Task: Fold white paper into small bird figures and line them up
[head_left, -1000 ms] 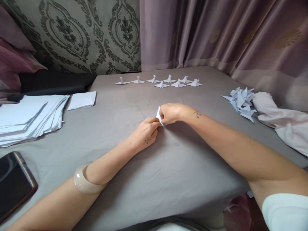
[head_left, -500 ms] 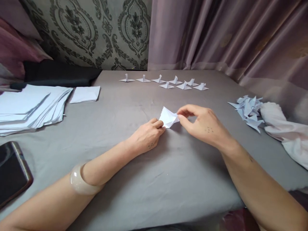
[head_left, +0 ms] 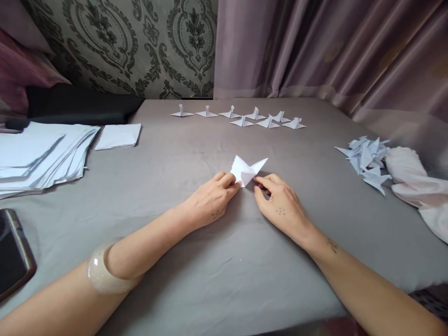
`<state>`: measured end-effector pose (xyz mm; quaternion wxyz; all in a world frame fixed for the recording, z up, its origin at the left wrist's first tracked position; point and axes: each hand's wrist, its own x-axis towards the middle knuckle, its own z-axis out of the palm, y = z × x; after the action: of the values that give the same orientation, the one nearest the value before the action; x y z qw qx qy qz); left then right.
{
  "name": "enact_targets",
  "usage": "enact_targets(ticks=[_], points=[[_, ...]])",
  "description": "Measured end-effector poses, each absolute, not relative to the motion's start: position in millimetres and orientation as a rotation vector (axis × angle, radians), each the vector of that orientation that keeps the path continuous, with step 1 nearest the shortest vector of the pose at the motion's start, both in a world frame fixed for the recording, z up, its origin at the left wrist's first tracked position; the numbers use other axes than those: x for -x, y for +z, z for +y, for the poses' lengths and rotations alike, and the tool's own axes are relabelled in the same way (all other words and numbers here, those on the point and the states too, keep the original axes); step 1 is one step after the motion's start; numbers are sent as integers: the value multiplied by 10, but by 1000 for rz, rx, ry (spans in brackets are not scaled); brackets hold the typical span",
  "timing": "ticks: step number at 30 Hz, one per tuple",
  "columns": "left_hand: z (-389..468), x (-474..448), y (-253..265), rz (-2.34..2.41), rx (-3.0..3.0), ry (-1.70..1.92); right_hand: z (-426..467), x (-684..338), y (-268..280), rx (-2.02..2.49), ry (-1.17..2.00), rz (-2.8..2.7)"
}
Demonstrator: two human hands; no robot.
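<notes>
A partly folded white paper (head_left: 247, 173) lies at the middle of the grey table, with one narrow point sticking up to the right and a wider flap at the left. My left hand (head_left: 219, 193) is closed on its lower left edge, fingertips pressing it near the tabletop. Just right of the paper is my right hand (head_left: 282, 203), fingers curled and thumb apart from the index finger. Its index fingertip is at the paper's lower right edge; whether it touches I cannot tell. Nothing shows between that thumb and finger.
Several folded paper figures (head_left: 241, 122) stand in rows at the back. A heap of pointed paper pieces (head_left: 366, 154) lies at right beside a pale cloth (head_left: 409, 172). At left are paper sheets (head_left: 45, 156), a smaller paper stack (head_left: 118, 136), black fabric (head_left: 84, 105) and a phone (head_left: 14, 252).
My right hand has let go of the paper's right point and moved down and toward me. That point now stands out up to the right. My left hand keeps its hold.
</notes>
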<state>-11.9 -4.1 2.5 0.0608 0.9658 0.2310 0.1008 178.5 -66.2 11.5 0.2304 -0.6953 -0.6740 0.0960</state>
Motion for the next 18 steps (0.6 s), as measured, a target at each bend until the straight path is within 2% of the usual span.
enact_targets(ticks=[9, 18], points=[[-89, 114, 78, 741, -2854, 296, -695, -1743, 90, 1855, 315, -1915], [-210, 112, 168, 723, -2855, 322, -771, -1700, 109, 1888, 231, -2044]])
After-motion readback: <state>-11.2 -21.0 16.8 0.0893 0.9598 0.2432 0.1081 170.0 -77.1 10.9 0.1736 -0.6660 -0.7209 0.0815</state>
